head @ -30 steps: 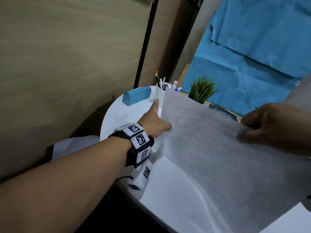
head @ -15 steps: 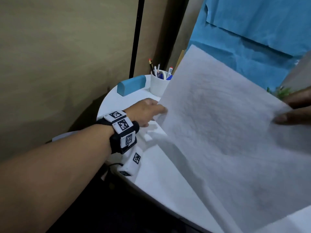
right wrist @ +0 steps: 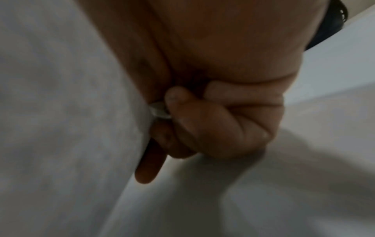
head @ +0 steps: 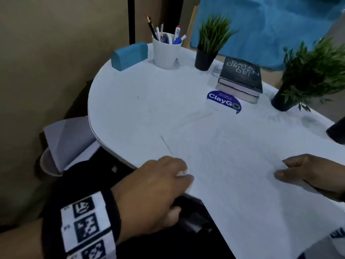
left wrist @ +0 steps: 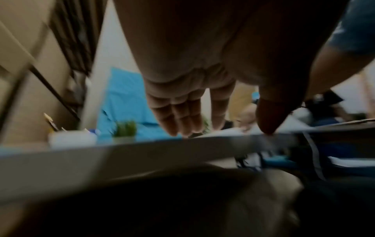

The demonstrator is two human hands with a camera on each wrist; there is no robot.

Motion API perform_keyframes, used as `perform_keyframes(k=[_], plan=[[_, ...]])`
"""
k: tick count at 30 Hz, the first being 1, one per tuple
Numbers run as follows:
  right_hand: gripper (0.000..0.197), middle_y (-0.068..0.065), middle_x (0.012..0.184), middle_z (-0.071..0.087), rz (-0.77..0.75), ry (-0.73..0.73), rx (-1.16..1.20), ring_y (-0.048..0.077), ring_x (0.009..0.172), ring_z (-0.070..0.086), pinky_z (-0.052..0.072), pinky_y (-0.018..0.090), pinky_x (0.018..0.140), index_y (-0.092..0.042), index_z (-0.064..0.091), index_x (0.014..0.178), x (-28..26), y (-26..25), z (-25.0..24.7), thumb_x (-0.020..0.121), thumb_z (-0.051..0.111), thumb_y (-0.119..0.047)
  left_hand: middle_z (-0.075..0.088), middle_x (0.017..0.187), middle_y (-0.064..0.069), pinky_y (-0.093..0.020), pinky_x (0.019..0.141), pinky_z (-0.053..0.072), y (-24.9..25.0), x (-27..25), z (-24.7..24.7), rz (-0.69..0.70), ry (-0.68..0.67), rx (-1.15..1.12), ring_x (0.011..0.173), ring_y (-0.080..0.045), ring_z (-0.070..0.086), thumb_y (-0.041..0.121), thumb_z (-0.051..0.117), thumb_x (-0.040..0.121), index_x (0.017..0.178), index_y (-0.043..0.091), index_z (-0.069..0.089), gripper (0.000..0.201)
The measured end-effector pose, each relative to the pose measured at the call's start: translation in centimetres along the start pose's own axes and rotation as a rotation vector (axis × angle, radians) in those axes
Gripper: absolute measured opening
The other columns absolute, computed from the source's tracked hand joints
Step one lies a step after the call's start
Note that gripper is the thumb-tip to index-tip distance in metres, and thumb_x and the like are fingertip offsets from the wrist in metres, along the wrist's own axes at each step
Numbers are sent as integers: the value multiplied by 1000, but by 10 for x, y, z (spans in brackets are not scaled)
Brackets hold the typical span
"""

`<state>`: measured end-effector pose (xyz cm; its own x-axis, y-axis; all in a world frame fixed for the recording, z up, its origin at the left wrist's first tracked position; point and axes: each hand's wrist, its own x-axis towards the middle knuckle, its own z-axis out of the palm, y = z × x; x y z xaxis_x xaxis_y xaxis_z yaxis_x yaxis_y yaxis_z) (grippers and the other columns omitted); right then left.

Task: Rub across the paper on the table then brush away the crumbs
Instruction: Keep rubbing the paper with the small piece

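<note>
Head view first: I've got the large white sheet of paper (head: 242, 174) lying flat across the lower right of the frame, on the round white table (head: 130, 101), its near corner hanging past the table edge. My left hand (head: 155, 189) sits at the sheet's left edge, low and centre-left in the picture, fingers bent over the border. I can't tell from here whether it grasps the paper. My right hand (head: 313, 174) is at the right edge of the frame, fingertips down on the sheet.

Along the top of the frame: a blue rectangular block (head: 129, 56), a white cup of pens and pencils (head: 166, 51), a small green plant in a black pot (head: 208, 45), a dark stack of books (head: 240, 79) and a second potted plant (head: 306, 79) at the right. A blue and white ClayGo sticker (head: 224, 102) lies just in front of the books.

Left wrist view, blurred: the left hand (left wrist: 192, 89) comes down from the top centre, fingers (left wrist: 180, 117) fairly straight and together, thumb tip touching the table rim (left wrist: 142, 147) that runs across the middle. Released, I'd call it, nothing clasped.

Right wrist view, dim and soft: the right hand (right wrist: 213, 104) fills the upper centre, fingers curled in, with the paper (right wrist: 61, 112) spread pale over the left. A small pale thing shows between thumb and fingers. What it is I can't tell.
</note>
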<state>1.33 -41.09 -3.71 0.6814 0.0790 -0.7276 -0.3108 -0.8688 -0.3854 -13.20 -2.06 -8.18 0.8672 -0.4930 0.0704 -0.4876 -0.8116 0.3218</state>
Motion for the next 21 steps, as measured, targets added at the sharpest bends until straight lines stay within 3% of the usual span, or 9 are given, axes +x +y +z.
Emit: perform_keyframes(k=[2,4,6,9,10,12,14,17,21], plan=[[95,42,89,56,-38,179,-80,50,77,63,50,57,81,16,58,102,-8,-16,-8,52,91,-57,60,122,1,-38,76,54,8,-3,13,41,-52,97,104,-21,60,43,59,66,126,20,61,64],[76,23,68,64,-29,272,-181,35,55,60,49,41,57,-5,72,84,-20,-36,2,48,78,-72,63,115,3,-37,77,52,7,0,18,55,11,121,98,-20,61,33,50,72,122,19,63,54],[72,5,51,57,-85,403,-279,22,43,48,42,31,49,-20,69,67,-29,-51,-11,38,68,-86,63,109,4,-36,85,48,5,2,22,94,84,118,99,-20,59,22,49,75,118,18,65,46],[84,2,53,54,-179,374,-17,19,47,46,43,28,45,-7,71,86,-38,-75,-34,19,91,-55,61,105,0,-37,101,39,4,4,32,127,164,99,105,-23,57,8,58,78,112,15,65,36],[77,3,56,57,-228,246,104,17,49,50,47,28,44,-7,74,86,-42,-94,-22,21,93,-44,60,103,0,-38,101,40,4,5,35,137,188,101,104,-23,56,6,58,79,113,14,64,35],[42,6,61,64,-373,14,153,15,52,59,56,27,50,-6,76,89,-42,-129,9,53,88,-23,58,102,-2,-37,95,44,5,9,40,143,234,103,100,-24,55,5,58,82,124,11,62,43],[18,8,66,70,-562,-24,-82,18,55,65,59,26,58,-12,76,91,-49,-165,42,74,77,-7,57,100,-4,-36,83,43,5,13,45,139,294,105,93,-25,55,6,60,86,131,8,60,45],[18,-6,65,68,-730,18,-352,12,54,65,53,20,58,-25,68,86,-27,-195,82,79,78,-12,57,95,-6,-37,72,40,8,17,49,135,342,121,83,-27,54,7,60,89,125,5,63,36],[12,-20,63,63,-726,135,-466,-1,55,56,44,13,58,-33,69,79,8,-210,100,76,80,-29,63,101,-11,-42,72,47,8,17,55,122,361,140,87,-31,59,6,56,89,125,3,63,38]])
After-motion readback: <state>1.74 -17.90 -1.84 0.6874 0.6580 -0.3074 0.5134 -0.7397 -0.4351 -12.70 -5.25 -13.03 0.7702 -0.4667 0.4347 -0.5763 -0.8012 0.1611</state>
